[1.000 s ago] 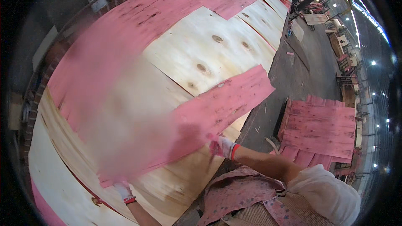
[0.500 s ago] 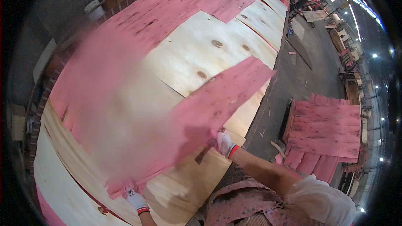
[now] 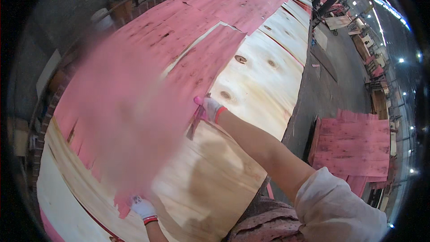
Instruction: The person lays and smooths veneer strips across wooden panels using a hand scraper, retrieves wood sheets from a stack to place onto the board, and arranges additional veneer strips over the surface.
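My left hand (image 3: 142,208), in a white glove with a red cuff, grips the near end of a long pink wood veneer strip (image 3: 204,65). Farther up, my right hand (image 3: 211,108), gloved alike with pink-stained fingertips, has its fingers closed on the strip's right edge. A narrow dark piece (image 3: 193,125) hangs below the right hand; its kind is unclear. The strip lies over a pale, knotted veneer sheet (image 3: 264,80), alongside other pink veneers (image 3: 179,22). A thin pale gap shows between them. A hazy blur hides much of the strip's left part.
On the floor at right stands a stack of pink veneer sheets (image 3: 354,148). A brick edge (image 3: 42,139) borders the long layered surface on the left. A white bucket (image 3: 102,18) stands beyond it. A grey walkway (image 3: 331,94) runs along the right side.
The pink strip has swung left across the pale sheet, up beside the other pink veneers. My right hand has moved left and away from me with it; my left hand has barely moved.
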Demonstrator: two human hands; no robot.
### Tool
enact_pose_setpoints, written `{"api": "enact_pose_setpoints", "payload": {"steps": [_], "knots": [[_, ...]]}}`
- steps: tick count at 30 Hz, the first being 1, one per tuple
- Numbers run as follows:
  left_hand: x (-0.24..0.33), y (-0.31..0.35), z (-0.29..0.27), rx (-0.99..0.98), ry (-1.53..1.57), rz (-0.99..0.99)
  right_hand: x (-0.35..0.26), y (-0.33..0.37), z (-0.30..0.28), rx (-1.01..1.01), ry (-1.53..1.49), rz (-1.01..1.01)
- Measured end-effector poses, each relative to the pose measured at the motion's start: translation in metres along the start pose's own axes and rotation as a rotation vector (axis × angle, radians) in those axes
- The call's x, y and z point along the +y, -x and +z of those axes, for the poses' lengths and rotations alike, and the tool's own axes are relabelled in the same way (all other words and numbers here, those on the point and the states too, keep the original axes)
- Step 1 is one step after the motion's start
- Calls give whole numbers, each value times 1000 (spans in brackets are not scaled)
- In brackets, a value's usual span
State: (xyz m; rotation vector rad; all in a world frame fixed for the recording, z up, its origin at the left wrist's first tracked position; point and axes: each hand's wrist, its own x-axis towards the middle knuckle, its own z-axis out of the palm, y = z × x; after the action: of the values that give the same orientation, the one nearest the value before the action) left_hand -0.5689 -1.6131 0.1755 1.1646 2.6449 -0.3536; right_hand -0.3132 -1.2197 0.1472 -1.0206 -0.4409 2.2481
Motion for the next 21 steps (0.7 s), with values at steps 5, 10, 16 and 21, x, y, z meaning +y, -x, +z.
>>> {"api": "enact_pose_setpoints", "payload": {"steps": [5,10,16,21], "knots": [[9,-53,-16,623,35,297,-26,-57,6,-23,-22,-6],[39,-68,-34,365,175,274,-49,-78,1,275,19,-4],[-13,-97,62,344,300,152,-14,-76,38,23,49,-58],[-6,-103,82,449,82,159,-19,-42,74,203,385,-24]]}}
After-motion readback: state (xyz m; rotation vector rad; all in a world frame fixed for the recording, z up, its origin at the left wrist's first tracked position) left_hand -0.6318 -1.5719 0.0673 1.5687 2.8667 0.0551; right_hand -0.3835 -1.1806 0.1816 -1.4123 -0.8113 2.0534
